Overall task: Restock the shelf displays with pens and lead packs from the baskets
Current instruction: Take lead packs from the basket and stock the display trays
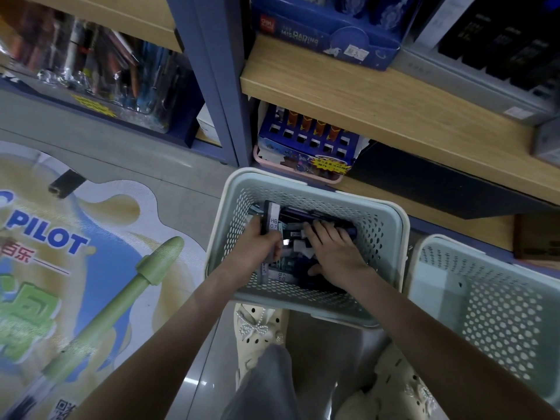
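Head view: restocking looks unfinished, left hand (257,241) gripping lead packs (273,221), right hand (333,250) spread flat over stock in the basket (382,237).

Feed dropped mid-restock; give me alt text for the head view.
Both hands are in a pale green perforated basket on the floor by the shelves: left hand grips HB lead packs, right hand rests on loose stock. A second basket stands beside it.
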`<state>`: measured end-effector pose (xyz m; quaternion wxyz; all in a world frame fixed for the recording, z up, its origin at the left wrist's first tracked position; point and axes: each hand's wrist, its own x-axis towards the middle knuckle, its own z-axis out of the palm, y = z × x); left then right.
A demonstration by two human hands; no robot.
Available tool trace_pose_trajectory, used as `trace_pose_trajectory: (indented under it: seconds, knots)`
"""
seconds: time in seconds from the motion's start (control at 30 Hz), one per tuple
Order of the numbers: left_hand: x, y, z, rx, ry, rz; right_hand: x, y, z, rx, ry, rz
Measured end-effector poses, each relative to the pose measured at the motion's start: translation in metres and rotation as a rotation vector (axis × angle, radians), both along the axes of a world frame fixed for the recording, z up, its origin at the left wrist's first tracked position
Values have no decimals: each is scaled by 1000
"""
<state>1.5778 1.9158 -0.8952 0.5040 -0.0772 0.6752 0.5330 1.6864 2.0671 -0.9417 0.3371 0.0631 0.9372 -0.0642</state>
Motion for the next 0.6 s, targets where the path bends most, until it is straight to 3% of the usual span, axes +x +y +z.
trace_pose_trajectory:
  seconds: [0.13, 0.37, 0.43, 0.6]
  knots:
    - [7, 0, -5, -33, 94, -57, -3, -8, -6, 13, 37, 7]
    - [12, 1, -7, -68, 251, -110, 21, -22, -24, 72, 429, 219]
    - [12, 2, -6, -62, 248, -68, 17, -23, -24, 72, 395, 187]
    - [13, 2, -7, -47, 255, -49, 4, -23, -14, 208, 91, 169]
